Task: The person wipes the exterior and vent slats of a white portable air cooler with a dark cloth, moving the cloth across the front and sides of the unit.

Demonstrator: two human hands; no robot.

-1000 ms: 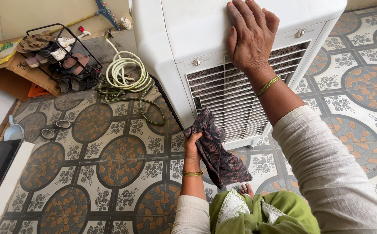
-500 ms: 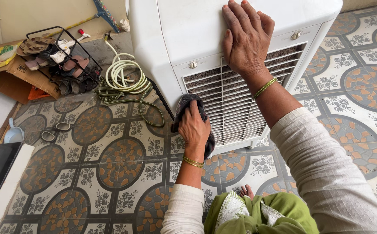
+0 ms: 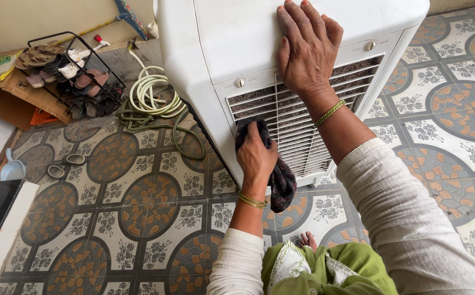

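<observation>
Wiping step: left hand (image 3: pixel 255 155) grip bunched round dark cloth (image 3: pixel 281 183) on cooler (image 3: pixel 237 49) grille (image 3: pixel 297 131), right hand (image 3: pixel 307 46) spread flat on top; next likely needs strokes across remaining slats.

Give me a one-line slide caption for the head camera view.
Left hand presses a dark cloth against the white air cooler's grille while the right hand rests flat on top.
</observation>
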